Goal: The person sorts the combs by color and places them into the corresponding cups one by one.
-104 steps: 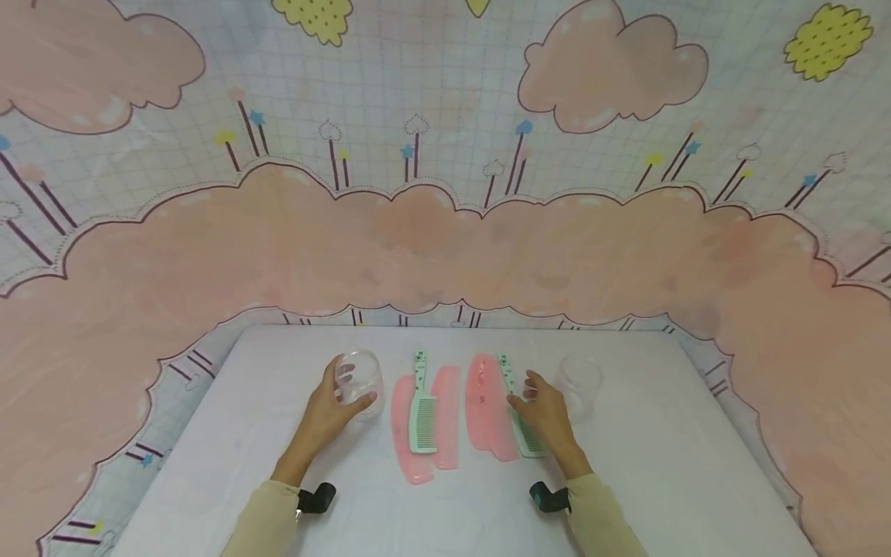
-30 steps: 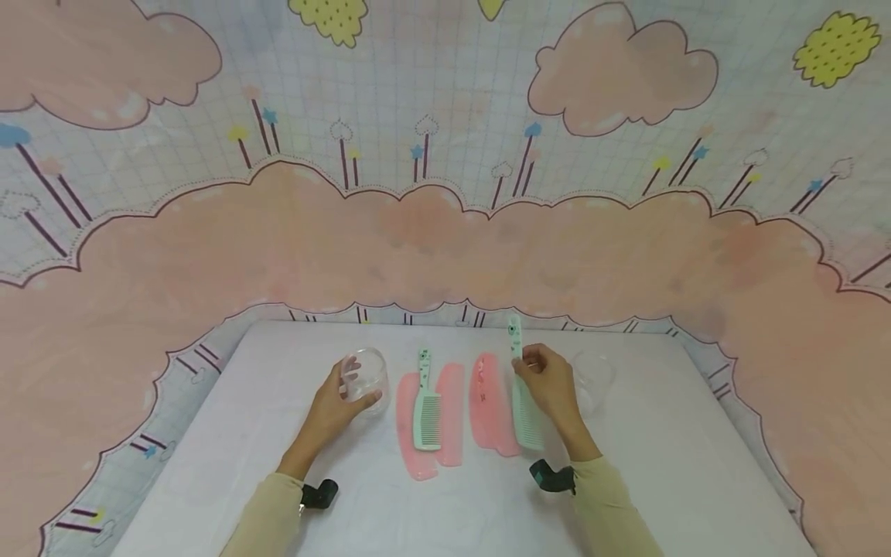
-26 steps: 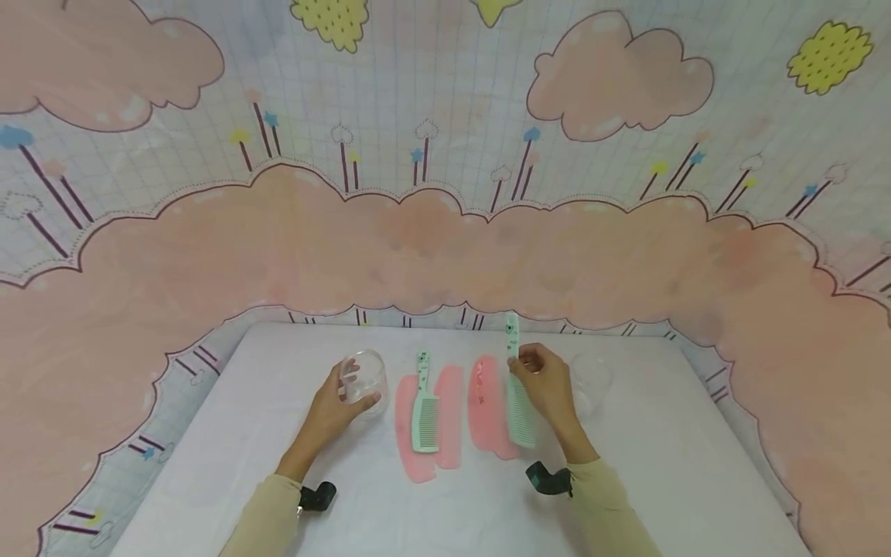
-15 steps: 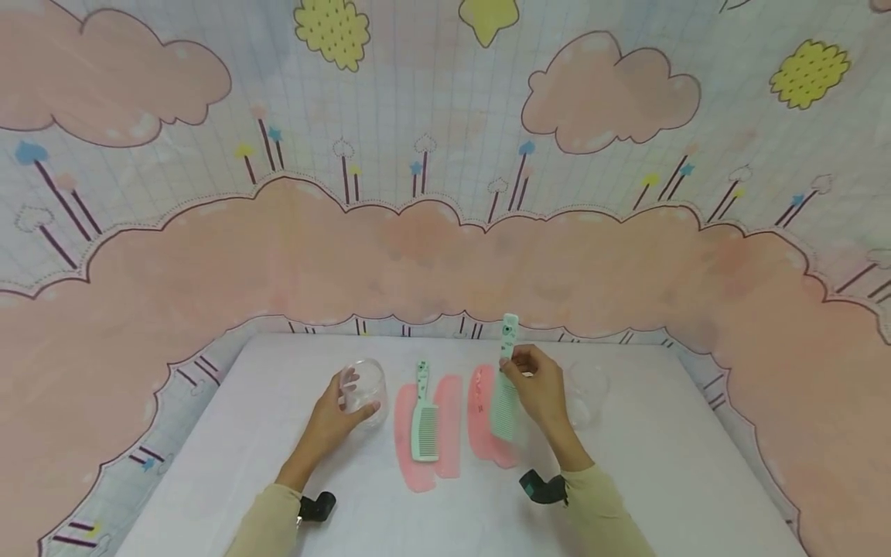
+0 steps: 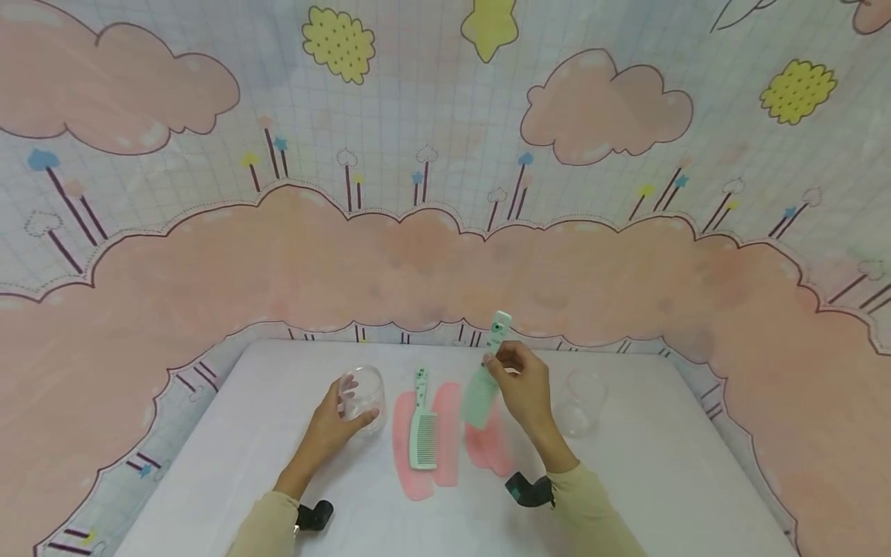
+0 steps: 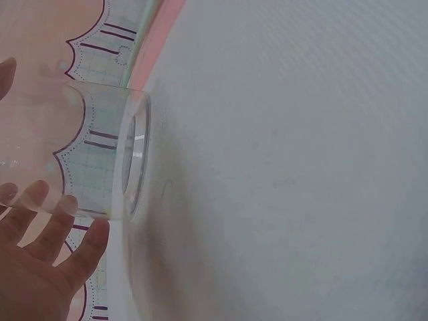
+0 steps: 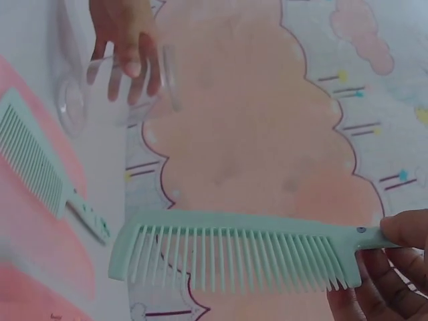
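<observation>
My left hand holds a clear cup standing upright on the left of the table, thumb and fingers around its side. The left wrist view shows the fingers against the see-through wall. My right hand pinches a mint-green comb by its patterned handle, and the comb hangs tilted above the table. In the right wrist view its teeth are plain to see. Below it lies a pink flat comb-shaped piece, partly hidden. Another mint-green comb rests across two similar pink pieces.
A second clear cup stands to the right of my right hand. The white table ends at its far edge before a patterned pink cloth backdrop. A black device is strapped at each wrist.
My right hand has taken hold of the right green comb, lifted it off the table and moved it left over the pink pieces. My left hand stays on the cup.
</observation>
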Tool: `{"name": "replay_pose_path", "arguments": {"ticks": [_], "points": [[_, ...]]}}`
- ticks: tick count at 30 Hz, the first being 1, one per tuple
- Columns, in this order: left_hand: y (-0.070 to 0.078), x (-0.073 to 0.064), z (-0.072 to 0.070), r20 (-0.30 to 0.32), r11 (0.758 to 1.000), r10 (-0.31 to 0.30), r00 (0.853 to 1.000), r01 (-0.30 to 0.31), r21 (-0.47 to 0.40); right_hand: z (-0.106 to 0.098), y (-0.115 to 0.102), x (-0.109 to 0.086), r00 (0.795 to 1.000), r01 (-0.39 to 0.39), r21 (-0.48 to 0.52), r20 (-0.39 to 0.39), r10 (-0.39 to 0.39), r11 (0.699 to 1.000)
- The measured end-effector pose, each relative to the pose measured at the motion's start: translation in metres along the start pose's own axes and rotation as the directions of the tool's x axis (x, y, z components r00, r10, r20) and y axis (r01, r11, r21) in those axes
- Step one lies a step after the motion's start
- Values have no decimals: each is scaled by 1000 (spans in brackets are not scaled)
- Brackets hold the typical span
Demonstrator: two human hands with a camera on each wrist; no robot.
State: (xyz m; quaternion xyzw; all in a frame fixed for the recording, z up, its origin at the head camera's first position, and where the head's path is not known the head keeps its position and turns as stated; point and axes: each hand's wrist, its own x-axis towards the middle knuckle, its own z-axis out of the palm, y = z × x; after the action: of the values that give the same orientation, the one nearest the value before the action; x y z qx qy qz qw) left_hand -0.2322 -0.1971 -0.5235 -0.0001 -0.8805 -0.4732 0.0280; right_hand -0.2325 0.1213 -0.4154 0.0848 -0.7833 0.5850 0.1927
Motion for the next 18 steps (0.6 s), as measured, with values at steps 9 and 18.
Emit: {"name": "replay_pose_path", "arguments": {"ticks": [9, 18], "points": [[-1, 0, 2, 0, 1000, -4, 1000, 4, -11, 21, -12, 5, 999, 45, 79, 9, -46, 996], [-2, -2, 1, 8, 1000, 7, 1000, -7, -14, 38, -61, -4, 994, 68, 120, 72, -77, 990]]}}
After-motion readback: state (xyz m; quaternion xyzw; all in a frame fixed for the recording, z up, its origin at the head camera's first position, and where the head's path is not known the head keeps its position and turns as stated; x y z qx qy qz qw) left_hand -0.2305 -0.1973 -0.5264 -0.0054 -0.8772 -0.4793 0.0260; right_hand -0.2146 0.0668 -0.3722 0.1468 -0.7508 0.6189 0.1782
